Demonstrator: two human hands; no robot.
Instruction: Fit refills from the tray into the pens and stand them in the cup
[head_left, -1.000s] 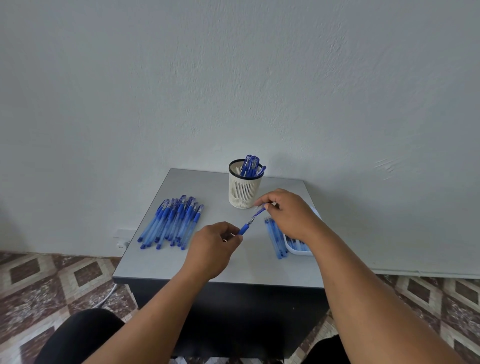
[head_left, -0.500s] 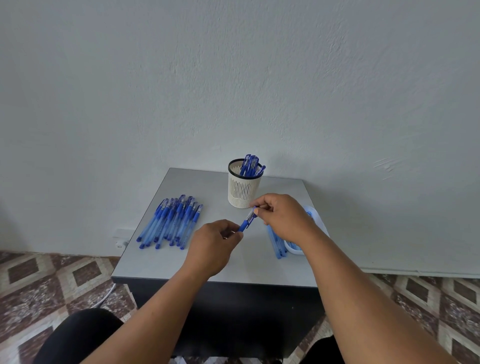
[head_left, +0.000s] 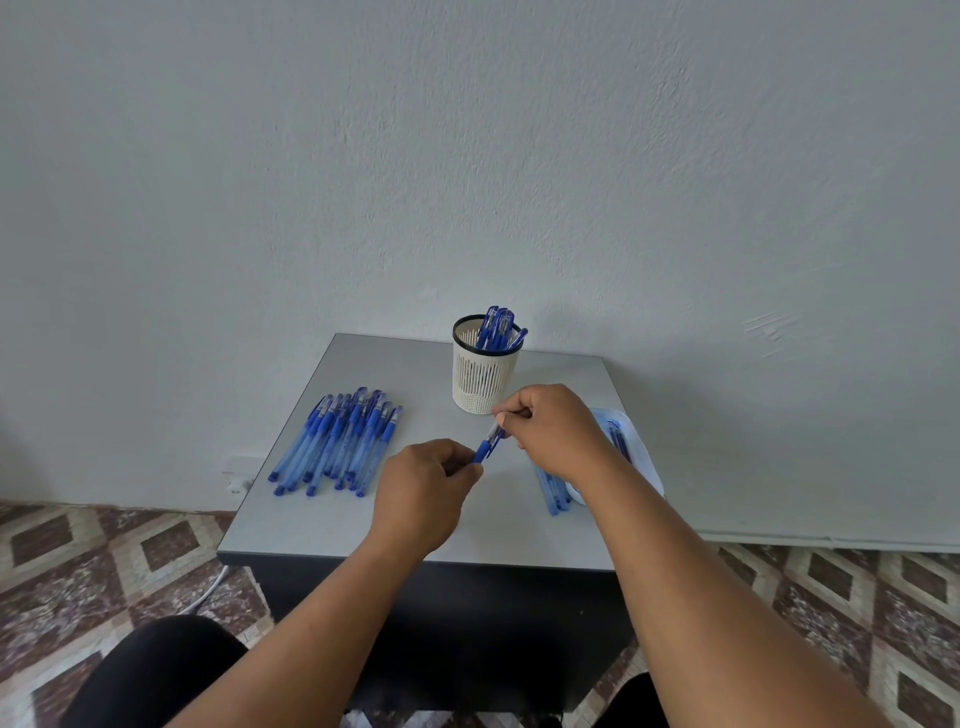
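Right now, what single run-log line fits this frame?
step: fitting refill | left hand: grips blue pen | right hand: pinches its tip end | white slotted cup: part-filled

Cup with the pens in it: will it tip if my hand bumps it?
The cup is tall and slotted, so probably light. Its pens lean toward the right rim, so a knock from the left could tip it. The right hand is close beside its base.

A grey worktop (head_left: 332, 525) with a dark front stands against a pale, rough-plastered wall (head_left: 467, 156). The floor (head_left: 78, 561) is tiled in brown and cream diamonds. Low on the wall, left of the worktop, sits a white socket (head_left: 238, 486); a white cable (head_left: 208, 592) runs across the tiles beneath the worktop's left corner.
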